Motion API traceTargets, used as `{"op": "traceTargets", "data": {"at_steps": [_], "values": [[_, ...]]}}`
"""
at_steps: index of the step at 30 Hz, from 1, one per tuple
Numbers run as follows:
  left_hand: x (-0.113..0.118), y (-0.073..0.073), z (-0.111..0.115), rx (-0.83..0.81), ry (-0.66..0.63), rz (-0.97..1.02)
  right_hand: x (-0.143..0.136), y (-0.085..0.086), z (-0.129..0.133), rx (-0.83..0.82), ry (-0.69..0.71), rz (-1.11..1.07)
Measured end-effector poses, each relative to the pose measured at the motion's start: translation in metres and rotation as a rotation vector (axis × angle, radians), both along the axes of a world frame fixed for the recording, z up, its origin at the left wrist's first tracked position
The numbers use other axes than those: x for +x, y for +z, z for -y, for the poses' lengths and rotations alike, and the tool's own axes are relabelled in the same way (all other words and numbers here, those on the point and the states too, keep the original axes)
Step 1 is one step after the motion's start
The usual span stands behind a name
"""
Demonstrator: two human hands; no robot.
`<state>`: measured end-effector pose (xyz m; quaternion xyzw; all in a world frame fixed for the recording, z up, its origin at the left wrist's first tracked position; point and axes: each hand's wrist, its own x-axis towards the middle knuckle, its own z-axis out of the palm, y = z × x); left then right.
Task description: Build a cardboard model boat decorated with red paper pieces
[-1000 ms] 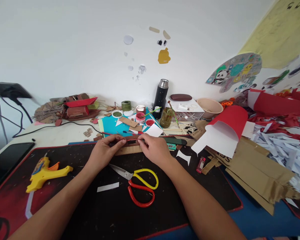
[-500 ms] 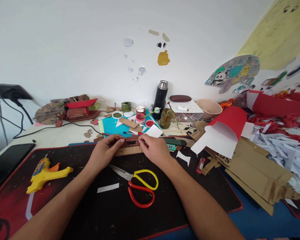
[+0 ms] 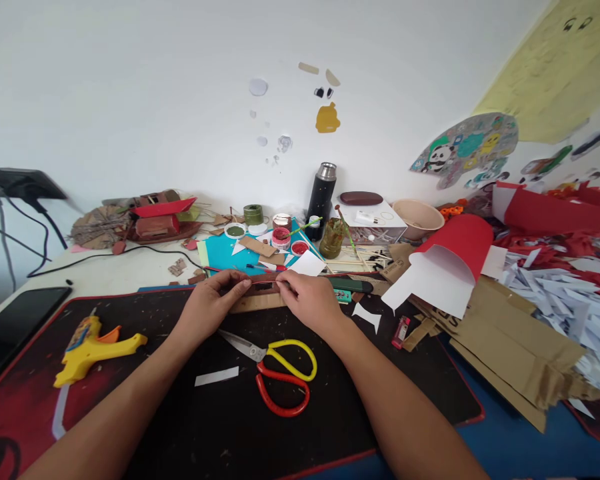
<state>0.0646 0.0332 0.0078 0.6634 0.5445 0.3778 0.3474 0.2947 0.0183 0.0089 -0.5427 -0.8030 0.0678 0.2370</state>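
Note:
Between my hands is a narrow brown cardboard piece (image 3: 260,300) with a dark reddish-brown upper part and a thin red edge. My left hand (image 3: 213,300) pinches its left end with thumb and fingers. At the right end, my right hand (image 3: 305,297) pinches the red edge with its fingertips. Just below lie scissors (image 3: 257,353) with one yellow and one red handle, blades slightly apart. A white paper strip (image 3: 217,376) rests left of the scissors on the black mat (image 3: 220,427). My hands partly hide the piece.
A yellow glue gun (image 3: 87,350) lies at left beside a black tablet (image 3: 17,327). Behind my hands are paint pots (image 3: 281,237), a black flask (image 3: 323,197) and a jar (image 3: 333,238). Cardboard (image 3: 515,340) and red-white paper (image 3: 450,263) are at right.
The brown piece has tilted slightly between my fingers, so less of its dark opening shows. Both hands keep nearly the same place and hold.

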Motion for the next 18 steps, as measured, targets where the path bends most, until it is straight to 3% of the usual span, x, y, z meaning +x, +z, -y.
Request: {"op": "traceTargets", "data": {"at_steps": [18], "values": [[0.0001,-0.0008,0.0000,-0.020,0.008,-0.011,0.0023,-0.0017,-0.0012,0.002,0.023,-0.031]]}}
